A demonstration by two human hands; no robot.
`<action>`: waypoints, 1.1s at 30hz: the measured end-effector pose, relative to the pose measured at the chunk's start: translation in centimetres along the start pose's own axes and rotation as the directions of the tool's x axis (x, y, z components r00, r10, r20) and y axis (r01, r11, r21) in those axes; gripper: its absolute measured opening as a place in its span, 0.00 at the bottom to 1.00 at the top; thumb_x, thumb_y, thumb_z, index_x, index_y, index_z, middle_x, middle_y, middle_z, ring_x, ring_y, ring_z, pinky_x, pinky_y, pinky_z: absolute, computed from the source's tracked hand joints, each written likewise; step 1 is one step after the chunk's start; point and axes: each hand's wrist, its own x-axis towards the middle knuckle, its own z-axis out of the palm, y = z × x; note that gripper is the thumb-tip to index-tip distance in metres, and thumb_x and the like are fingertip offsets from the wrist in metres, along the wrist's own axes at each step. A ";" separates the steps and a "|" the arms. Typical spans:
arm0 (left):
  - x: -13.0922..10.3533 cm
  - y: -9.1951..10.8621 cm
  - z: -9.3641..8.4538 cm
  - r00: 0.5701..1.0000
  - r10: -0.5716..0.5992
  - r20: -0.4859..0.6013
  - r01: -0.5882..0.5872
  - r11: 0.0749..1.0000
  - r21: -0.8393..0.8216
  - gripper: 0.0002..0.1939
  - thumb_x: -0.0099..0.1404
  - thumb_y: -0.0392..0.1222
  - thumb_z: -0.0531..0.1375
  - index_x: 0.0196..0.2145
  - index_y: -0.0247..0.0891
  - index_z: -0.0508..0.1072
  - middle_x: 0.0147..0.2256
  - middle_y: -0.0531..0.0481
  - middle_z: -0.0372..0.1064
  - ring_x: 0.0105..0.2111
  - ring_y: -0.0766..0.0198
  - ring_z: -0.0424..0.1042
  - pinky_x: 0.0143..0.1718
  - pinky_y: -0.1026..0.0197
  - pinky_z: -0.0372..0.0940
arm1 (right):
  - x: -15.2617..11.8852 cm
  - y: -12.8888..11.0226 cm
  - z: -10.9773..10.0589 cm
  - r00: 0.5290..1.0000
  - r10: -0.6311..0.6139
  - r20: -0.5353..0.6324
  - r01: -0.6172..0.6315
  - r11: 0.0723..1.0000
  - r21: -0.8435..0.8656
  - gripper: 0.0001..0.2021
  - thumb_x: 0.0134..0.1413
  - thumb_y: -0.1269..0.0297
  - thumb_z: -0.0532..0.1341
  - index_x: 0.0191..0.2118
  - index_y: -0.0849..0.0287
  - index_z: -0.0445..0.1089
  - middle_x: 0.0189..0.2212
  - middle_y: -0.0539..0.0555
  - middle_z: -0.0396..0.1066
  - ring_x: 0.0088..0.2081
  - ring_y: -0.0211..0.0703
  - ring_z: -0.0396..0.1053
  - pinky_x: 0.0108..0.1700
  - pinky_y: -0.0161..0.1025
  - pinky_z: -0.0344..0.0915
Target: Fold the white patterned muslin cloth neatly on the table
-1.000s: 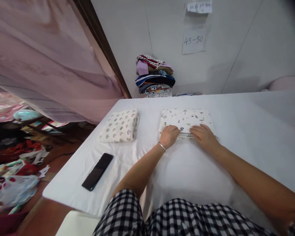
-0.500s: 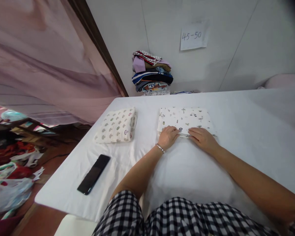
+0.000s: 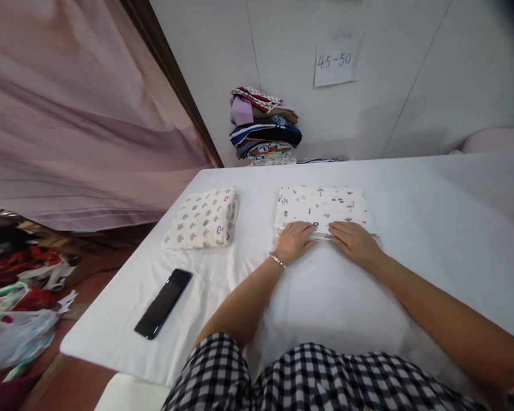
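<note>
A folded white cloth with small green and dark prints [image 3: 321,202] lies flat on the white-covered table [image 3: 445,228]. My left hand [image 3: 294,241] rests on its near edge at the left, fingers stretched over the fabric. On the same edge, a little to the right, lies my right hand [image 3: 354,242], also with fingers laid flat. The two hands are a small gap apart. Another folded cloth, printed with mushroom-like shapes [image 3: 201,220], sits to the left, touched by neither hand.
A black phone [image 3: 163,303] lies at the table's left front. Behind the table's far edge stands a stack of folded clothes [image 3: 265,125]. A pink curtain [image 3: 85,114] hangs at the left, above bags [image 3: 19,337] on the floor.
The hands stay at the cloth's near edge, with only a slight shift of the fingers. The curtain at the left hangs a bit differently.
</note>
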 end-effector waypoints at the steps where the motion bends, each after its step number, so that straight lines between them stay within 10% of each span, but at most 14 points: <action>1: 0.0 0.0 0.0 1.000 -0.006 0.003 0.006 1.000 -0.002 0.16 0.66 0.47 0.55 0.50 0.41 0.68 0.47 0.45 0.69 0.49 0.59 0.66 0.49 0.53 0.61 | 0.0 0.0 0.0 1.000 -0.004 0.018 0.004 1.000 0.001 0.15 0.62 0.62 0.52 0.51 0.55 0.68 0.50 0.57 0.70 0.51 0.50 0.66 0.51 0.53 0.64; 33: 1.7 0.2 1.2 0.998 -0.044 0.038 0.040 0.995 0.091 0.13 0.68 0.44 0.53 0.48 0.41 0.69 0.50 0.46 0.69 0.55 0.57 0.63 0.52 0.51 0.61 | -2.3 2.2 -3.2 0.994 0.094 0.061 -0.091 0.995 -0.042 0.18 0.63 0.61 0.49 0.57 0.52 0.61 0.51 0.55 0.69 0.52 0.50 0.65 0.53 0.52 0.60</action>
